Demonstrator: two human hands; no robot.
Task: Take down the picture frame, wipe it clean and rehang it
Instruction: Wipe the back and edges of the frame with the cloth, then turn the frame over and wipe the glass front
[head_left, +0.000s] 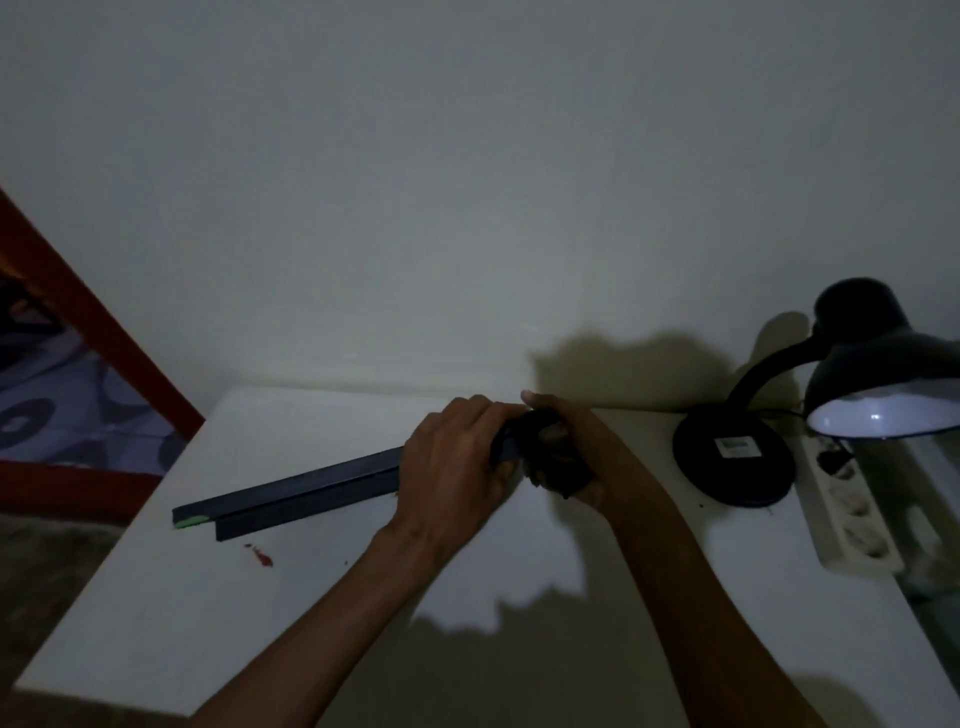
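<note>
White table, set against a plain pale wall; dim room, lit by a black desk lamp standing on the table at 3 o'clock, shade lit and cut off by the right edge. White power strip just beside the lamp base, toward 4 o'clock, one dark plug in it. Small red stain on the tabletop at 8 o'clock. Red-painted frame of some furniture at 9 o'clock, with patterned blue-grey fabric behind it; what it belongs to cannot be told. Picture frame, dark, seen edge-on as a long thin bar, lying on the table from 8 o'clock to centre, a green patch at its near-left end; its face is not visible. Left hand grips the frame's right portion, fingers curled over it. Right hand holds a dark bunched cloth pressed against the frame's right end; the end itself is hidden under cloth and fingers. Both forearms enter from the bottom edge. Shadows of hands fall on wall and table.
</note>
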